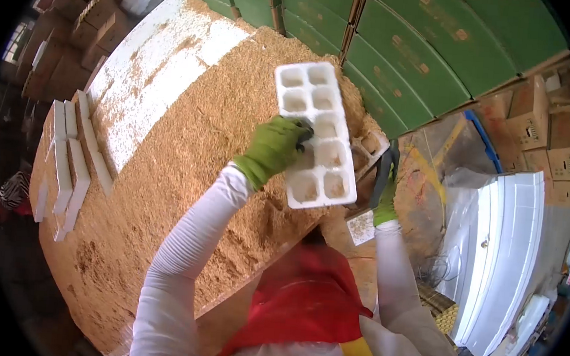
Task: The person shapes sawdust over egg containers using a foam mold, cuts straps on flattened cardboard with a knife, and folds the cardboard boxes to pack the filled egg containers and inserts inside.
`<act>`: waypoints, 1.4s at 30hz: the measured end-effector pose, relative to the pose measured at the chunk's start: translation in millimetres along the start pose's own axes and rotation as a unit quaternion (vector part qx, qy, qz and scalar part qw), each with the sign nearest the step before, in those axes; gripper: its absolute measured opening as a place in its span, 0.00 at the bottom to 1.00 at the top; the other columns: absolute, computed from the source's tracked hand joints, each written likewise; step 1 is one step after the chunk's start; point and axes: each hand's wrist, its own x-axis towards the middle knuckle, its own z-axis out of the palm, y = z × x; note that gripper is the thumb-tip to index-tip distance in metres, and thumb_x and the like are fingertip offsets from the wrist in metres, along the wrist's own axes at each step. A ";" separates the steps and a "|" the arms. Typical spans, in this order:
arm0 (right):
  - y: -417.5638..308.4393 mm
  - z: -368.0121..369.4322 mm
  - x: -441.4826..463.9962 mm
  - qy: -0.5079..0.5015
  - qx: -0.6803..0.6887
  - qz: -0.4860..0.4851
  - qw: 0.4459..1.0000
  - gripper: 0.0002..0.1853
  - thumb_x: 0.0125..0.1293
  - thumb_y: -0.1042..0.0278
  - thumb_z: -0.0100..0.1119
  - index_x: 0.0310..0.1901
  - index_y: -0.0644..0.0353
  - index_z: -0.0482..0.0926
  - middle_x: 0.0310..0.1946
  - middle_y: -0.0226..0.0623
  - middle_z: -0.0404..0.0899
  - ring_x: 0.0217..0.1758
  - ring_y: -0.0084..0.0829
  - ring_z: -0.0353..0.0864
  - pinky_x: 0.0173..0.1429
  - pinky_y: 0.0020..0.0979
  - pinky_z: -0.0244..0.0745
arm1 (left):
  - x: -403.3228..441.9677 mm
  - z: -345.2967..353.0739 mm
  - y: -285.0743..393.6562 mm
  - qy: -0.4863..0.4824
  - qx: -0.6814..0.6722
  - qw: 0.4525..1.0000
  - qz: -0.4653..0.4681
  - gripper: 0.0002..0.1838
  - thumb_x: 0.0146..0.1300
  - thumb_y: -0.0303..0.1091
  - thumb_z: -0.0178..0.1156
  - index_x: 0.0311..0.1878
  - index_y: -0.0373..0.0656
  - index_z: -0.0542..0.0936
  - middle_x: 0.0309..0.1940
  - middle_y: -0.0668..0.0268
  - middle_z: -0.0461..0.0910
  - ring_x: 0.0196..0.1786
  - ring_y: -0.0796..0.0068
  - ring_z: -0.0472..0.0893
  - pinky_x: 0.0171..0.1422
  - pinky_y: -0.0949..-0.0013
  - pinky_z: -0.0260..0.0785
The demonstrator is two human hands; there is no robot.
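A white foam tray with two rows of square cells is held up over the sawdust. My left hand, in a green glove with dark fingertips, grips it, its fingers hooked into a cell near the middle. A little sawdust lies in some of the lower cells. My right hand, gloved the same way, is closed on the edge of a second, sawdust-dusted tray. The white tray covers most of that second one. Below my right hand a small white speckled piece shows.
A broad heap of sawdust covers the table, with white foam slabs at its far side. White foam strips stand at the left. Green boxes are stacked behind. Large white foam panels stand at the right, near cardboard boxes.
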 end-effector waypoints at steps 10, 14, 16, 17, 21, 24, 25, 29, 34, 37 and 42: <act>-96.7 -37.1 -77.4 -0.135 -0.279 -0.051 0.949 0.32 0.68 0.60 0.58 0.69 0.65 0.61 0.66 0.44 0.66 0.70 0.37 0.65 0.72 0.41 0.59 | -93.6 52.4 165.8 -0.001 0.003 0.998 -0.064 0.10 0.51 0.39 0.62 0.37 0.49 0.83 0.36 0.62 0.81 0.41 0.60 0.81 0.40 0.58 0.76; -164.5 -0.9 -144.1 -0.272 -0.408 -0.171 0.855 0.41 0.49 0.55 0.76 0.63 0.65 0.70 0.60 0.49 0.72 0.65 0.46 0.71 0.68 0.46 0.64 | -148.7 49.8 158.9 0.105 -0.066 0.984 -0.130 0.09 0.50 0.41 0.64 0.30 0.47 0.82 0.35 0.57 0.80 0.32 0.54 0.80 0.35 0.56 0.75; -176.7 30.4 -176.4 -0.381 -0.552 -0.180 0.719 0.55 0.43 0.37 0.73 0.67 0.67 0.64 0.64 0.54 0.66 0.71 0.52 0.60 0.74 0.52 0.51 | -166.7 30.8 150.5 0.084 -0.039 0.976 -0.199 0.10 0.51 0.41 0.64 0.33 0.47 0.82 0.33 0.57 0.80 0.34 0.55 0.81 0.36 0.56 0.75; -168.7 40.4 -194.1 -0.379 -0.601 -0.203 0.674 0.52 0.44 0.41 0.73 0.67 0.67 0.64 0.62 0.53 0.67 0.69 0.52 0.62 0.73 0.53 0.52 | -173.1 27.6 147.0 0.085 -0.067 0.972 -0.208 0.11 0.51 0.40 0.64 0.35 0.47 0.83 0.34 0.57 0.80 0.35 0.56 0.82 0.38 0.56 0.75; -101.5 53.6 -177.7 -0.309 -0.649 -0.308 0.624 0.46 0.49 0.48 0.70 0.66 0.66 0.65 0.61 0.52 0.68 0.67 0.54 0.63 0.72 0.57 0.51 | -174.6 28.7 126.2 0.180 -0.206 0.940 -0.202 0.15 0.53 0.36 0.63 0.44 0.45 0.84 0.39 0.54 0.82 0.41 0.57 0.84 0.44 0.60 0.76; -102.1 73.3 -129.3 -0.346 -0.619 -0.338 0.619 0.44 0.51 0.49 0.69 0.66 0.64 0.65 0.59 0.51 0.69 0.65 0.52 0.65 0.71 0.57 0.52 | -181.1 4.6 119.3 0.272 -0.346 0.874 -0.207 0.22 0.52 0.27 0.66 0.53 0.41 0.81 0.47 0.54 0.82 0.46 0.58 0.84 0.52 0.65 0.76; -104.7 84.5 -106.1 -0.347 -0.613 -0.354 0.615 0.45 0.49 0.48 0.70 0.67 0.62 0.65 0.60 0.49 0.69 0.65 0.49 0.65 0.71 0.56 0.53 | -188.7 2.2 112.1 0.324 -0.349 0.856 -0.202 0.23 0.52 0.25 0.66 0.54 0.40 0.81 0.48 0.55 0.82 0.46 0.58 0.84 0.52 0.65 0.76; -95.2 176.1 7.6 -0.343 -0.541 -0.445 0.626 0.46 0.50 0.49 0.71 0.69 0.55 0.63 0.60 0.41 0.67 0.66 0.43 0.63 0.73 0.51 0.52 | -233.8 9.4 39.4 0.412 -0.099 0.840 -0.338 0.27 0.53 0.23 0.67 0.59 0.41 0.77 0.58 0.60 0.76 0.62 0.62 0.71 0.69 0.63 0.65; -39.2 334.2 112.6 -0.358 -0.609 -0.312 0.636 0.45 0.58 0.55 0.69 0.73 0.50 0.56 0.71 0.39 0.60 0.76 0.40 0.55 0.77 0.47 0.51 | -234.3 24.6 -23.3 0.234 0.168 0.747 -0.600 0.39 0.61 0.58 0.61 0.68 0.42 0.67 0.65 0.52 0.69 0.70 0.48 0.62 0.76 0.48 0.50; -14.6 376.0 74.1 -0.560 -0.511 -0.417 0.501 0.42 0.60 0.62 0.67 0.74 0.42 0.56 0.75 0.38 0.54 0.80 0.36 0.46 0.82 0.40 0.34 | -190.9 26.8 -14.3 0.113 0.105 0.721 -0.675 0.44 0.62 0.60 0.59 0.74 0.42 0.58 0.72 0.49 0.60 0.75 0.40 0.52 0.79 0.42 0.37; -44.9 327.5 39.4 -0.674 -0.439 -0.429 0.411 0.47 0.51 0.67 0.73 0.72 0.40 0.59 0.72 0.34 0.59 0.75 0.37 0.56 0.80 0.43 0.44 | -125.4 41.2 60.1 0.140 0.005 0.765 -0.629 0.52 0.52 0.60 0.67 0.74 0.42 0.57 0.72 0.44 0.53 0.74 0.32 0.49 0.73 0.32 0.42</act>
